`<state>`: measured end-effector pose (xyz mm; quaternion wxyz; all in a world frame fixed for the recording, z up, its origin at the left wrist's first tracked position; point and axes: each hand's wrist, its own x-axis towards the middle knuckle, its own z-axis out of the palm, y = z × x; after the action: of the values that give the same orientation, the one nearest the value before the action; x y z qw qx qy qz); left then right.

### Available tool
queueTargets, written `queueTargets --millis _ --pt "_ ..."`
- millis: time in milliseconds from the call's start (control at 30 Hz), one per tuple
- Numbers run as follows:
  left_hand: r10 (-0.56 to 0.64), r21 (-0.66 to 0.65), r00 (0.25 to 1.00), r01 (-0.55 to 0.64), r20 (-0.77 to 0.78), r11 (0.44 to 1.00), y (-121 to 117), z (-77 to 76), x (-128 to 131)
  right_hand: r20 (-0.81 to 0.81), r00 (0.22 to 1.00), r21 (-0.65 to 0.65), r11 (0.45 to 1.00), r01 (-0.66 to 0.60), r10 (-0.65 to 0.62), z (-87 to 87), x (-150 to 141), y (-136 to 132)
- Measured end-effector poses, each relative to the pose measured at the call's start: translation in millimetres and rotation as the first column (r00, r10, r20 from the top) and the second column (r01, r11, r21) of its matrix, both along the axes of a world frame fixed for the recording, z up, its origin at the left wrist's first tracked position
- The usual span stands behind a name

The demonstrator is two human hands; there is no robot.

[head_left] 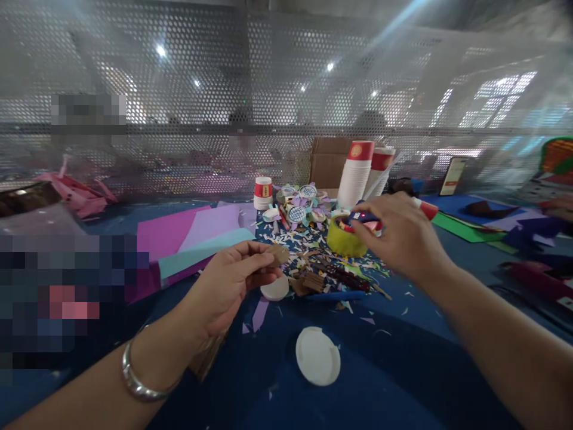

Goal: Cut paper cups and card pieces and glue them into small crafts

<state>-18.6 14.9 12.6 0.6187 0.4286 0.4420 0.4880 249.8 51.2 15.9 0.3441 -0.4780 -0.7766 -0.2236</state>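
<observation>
Pinching, left hand: the left hand (pixel 244 269) grasps a small piece of brown cardboard (pixel 281 255) between thumb and forefinger, the other fingers curled beneath.
Brown cardboard's place: at the left hand's fingertips, raised above the bench (pixel 385 382), well apart from the right hand.
Right hand: the right hand (pixel 394 236) curves over a dark blue object (pixel 356 217) at a yellow-green ring (pixel 347 237); whether it grips or only touches the object I cannot tell.
Dark blue object's label: a small white patch beside a red light, too small to read.
Single cup's label: on the upturned paper cup (pixel 263 192), a red band with a yellowish panel and dark marks, too small to read.
Tall cup stack's print: a gold round emblem on red, on the top cup of the nearer stack (pixel 356 173); no wording legible.
Patterned discs: blue-and-white checked faces on the round pieces (pixel 296 214) heaped beside the single cup.
White discs: one white disc (pixel 275 289) just below the left fingers; a white lid (pixel 317 356) nearer the wearer.
Scraps: paper clippings (pixel 308 243) and corrugated bits (pixel 313 282) between the hands, with a blue stick-like thing (pixel 338 295) alongside.
Left-side sheets: magenta, lilac and pale blue paper (pixel 208 236) overlapping.
</observation>
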Motion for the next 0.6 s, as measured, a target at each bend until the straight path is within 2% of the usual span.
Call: queueTargets --millis 67,133,167,200,267,400,600 --pt "0.046 0.009 0.999 -0.046 0.026 0.999 1 1.0 1 -0.009 0.974 -0.087 0.970 -0.228 0.228 -2.8 -24 -13" --pt "0.098 0.025 0.994 -0.099 0.045 0.995 3 2.4 1 0.072 0.878 -0.240 0.862 -0.446 0.474 -7.0 -48 -25" --pt "0.121 0.035 0.991 -0.123 0.051 0.992 4 2.8 1 0.108 0.826 -0.322 0.805 -0.498 0.553 -9.2 -58 -29" --pt "0.139 0.045 0.989 -0.142 0.053 0.989 5 3.0 0 0.124 0.795 -0.365 0.773 -0.520 0.593 -11.2 -68 -33" --pt "0.154 0.064 0.987 -0.157 0.041 0.986 6 2.2 -2 0.178 0.744 -0.423 0.733 -0.533 0.644 -14.9 -84 -37" --pt "0.139 0.077 0.990 -0.138 -0.006 0.987 8 -3.2 -7 0.285 0.694 -0.479 0.725 -0.495 0.662 -20.3 -102 -38" --pt "0.155 0.086 0.986 -0.150 -0.065 0.985 13 -7.7 -14 0.332 0.624 -0.478 0.697 -0.535 0.707 -20.4 -122 -38"
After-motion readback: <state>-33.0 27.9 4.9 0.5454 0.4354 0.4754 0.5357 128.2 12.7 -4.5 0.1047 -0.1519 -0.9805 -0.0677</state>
